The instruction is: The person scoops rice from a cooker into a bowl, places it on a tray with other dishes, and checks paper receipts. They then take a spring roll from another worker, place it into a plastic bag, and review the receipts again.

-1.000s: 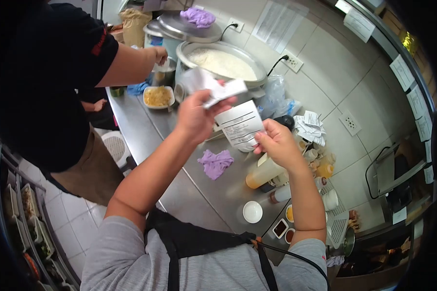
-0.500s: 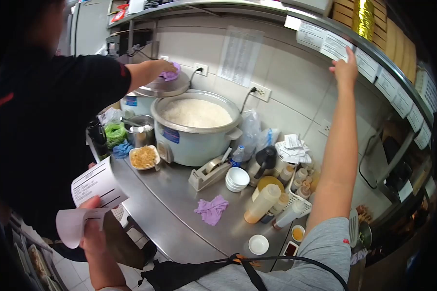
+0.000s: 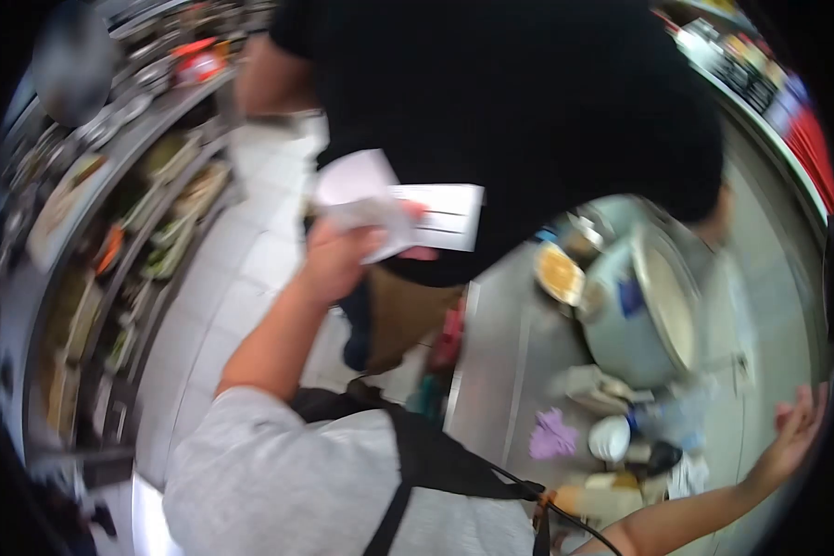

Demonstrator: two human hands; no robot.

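Since half a second ago left hand (image 3: pixel 338 259) lifted the receipts (image 3: pixel 408 211) to chest height; white curled printed slips pinched tight, blurred. Right hand (image 3: pixel 792 431) dropped off shelf, fingers spread, empty, past counter's (image 3: pixel 500 371) far edge.

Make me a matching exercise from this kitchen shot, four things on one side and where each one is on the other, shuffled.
Things:
1. paper slips
2. purple cloth
3. right hand
4. rice cooker

Places:
A. lying on the steel counter
B. held up in the left hand
C. open, empty, at the frame's right edge
D. standing on the counter beside the person in black

Pairs: 1-B, 2-A, 3-C, 4-D
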